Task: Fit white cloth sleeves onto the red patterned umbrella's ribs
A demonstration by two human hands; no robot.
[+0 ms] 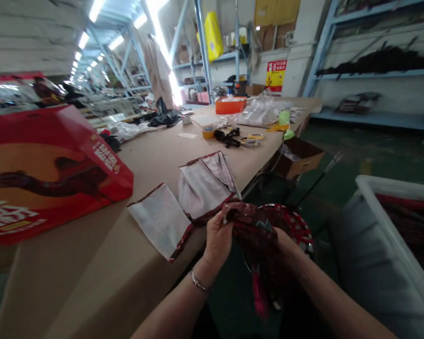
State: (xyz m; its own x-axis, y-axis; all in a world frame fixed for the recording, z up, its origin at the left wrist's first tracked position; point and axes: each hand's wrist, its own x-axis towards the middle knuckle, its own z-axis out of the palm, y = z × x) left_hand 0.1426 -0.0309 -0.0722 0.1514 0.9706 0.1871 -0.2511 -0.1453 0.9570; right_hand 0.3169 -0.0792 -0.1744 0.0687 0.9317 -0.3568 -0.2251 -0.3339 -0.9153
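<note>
A dark red patterned cloth (249, 221) is gathered between my two hands at the table's edge, partly hanging below it. My left hand (219, 235), with a bracelet at the wrist, pinches the cloth's left side between thumb and fingers. My right hand (286, 245) grips the right side, its fingers mostly hidden in the folds. Joined to or touching the cloth, white-backed fabric panels (205, 188) with dark red edges lie on the table. Another white panel (160, 219) lies nearer me. A blurred pink piece (259, 294) hangs below the cloth.
A brown-covered table (137, 162) bears a red bag (56, 174) at left, and black-handled tools (228, 137), yellow tape (208, 133) and an orange box (230, 105) farther back. At right stand a grey bin (371, 245) of dark red fabric and a cardboard box (305, 162).
</note>
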